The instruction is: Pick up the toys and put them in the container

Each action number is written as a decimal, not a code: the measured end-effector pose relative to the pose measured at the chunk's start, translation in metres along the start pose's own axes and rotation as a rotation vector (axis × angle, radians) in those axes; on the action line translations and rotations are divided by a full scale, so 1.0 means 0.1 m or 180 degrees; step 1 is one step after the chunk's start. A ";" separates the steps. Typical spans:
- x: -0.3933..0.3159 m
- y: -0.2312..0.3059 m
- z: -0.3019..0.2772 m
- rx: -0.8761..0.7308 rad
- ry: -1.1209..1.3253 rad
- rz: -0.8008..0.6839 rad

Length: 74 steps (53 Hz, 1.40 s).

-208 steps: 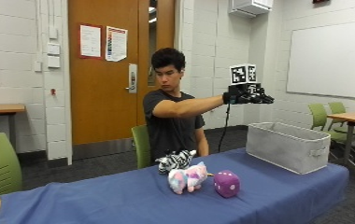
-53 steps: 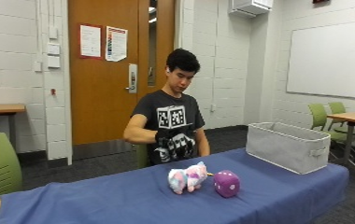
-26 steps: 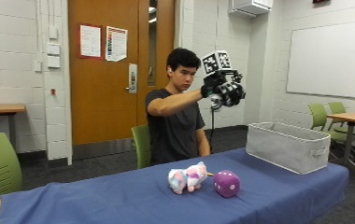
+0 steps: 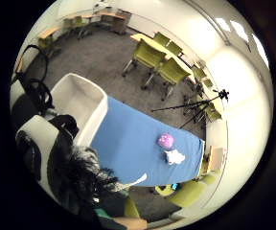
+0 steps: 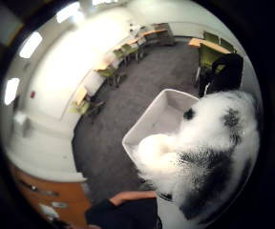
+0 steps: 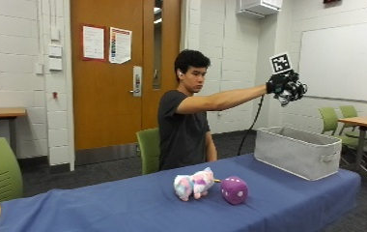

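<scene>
Toys: black-and-white plush (image 5: pixel 209 143) held in right-hand grip (image 6: pixel 285 87) above the empty container (image 6: pixel 299 151), not yet dropped; pastel plush (image 6: pixel 193 183) and purple dice (image 6: pixel 234 189) remain on desk (image 6: pixel 106 208).

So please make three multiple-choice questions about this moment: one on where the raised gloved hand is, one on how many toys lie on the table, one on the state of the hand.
1. Where is the gloved right hand?
A. flat on the table
B. raised in the air above the grey container
C. inside the container

2. How many toys lie on the blue tablecloth?
A. two
B. none
C. four

3. What is the state of the hand?
A. open and empty
B. pressing on the purple toy
C. holding a black-and-white plush toy

Answers:
1 B: the outside view shows the arm stretched out, the hand high over the container.
2 A: only the pink-and-white plush and the purple plush die lie there.
3 C: the thumb-side palm view shows the plush against the palm, with the container below.
</scene>
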<state>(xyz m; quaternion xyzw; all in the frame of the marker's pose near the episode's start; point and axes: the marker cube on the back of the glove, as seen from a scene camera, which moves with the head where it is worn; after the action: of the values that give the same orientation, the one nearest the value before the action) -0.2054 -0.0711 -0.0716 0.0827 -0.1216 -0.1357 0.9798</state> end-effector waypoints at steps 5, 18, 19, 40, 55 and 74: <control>0.12 -0.14 0.35 -0.0110 0.0385 -0.0582; 0.43 -0.20 0.87 -0.0719 0.0438 -0.0099; 0.31 -0.18 0.90 -0.0845 0.0338 -0.0081; 0.14 0.18 0.47 -0.0726 0.0287 -0.0177; 0.82 0.49 0.03 -0.0665 0.0663 0.0162; 2.05 0.71 -0.51 -0.0558 0.0844 0.0726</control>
<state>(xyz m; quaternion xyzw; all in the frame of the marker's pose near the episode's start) 0.0170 -0.0559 -0.0621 -0.0001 0.0122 -0.0218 0.9997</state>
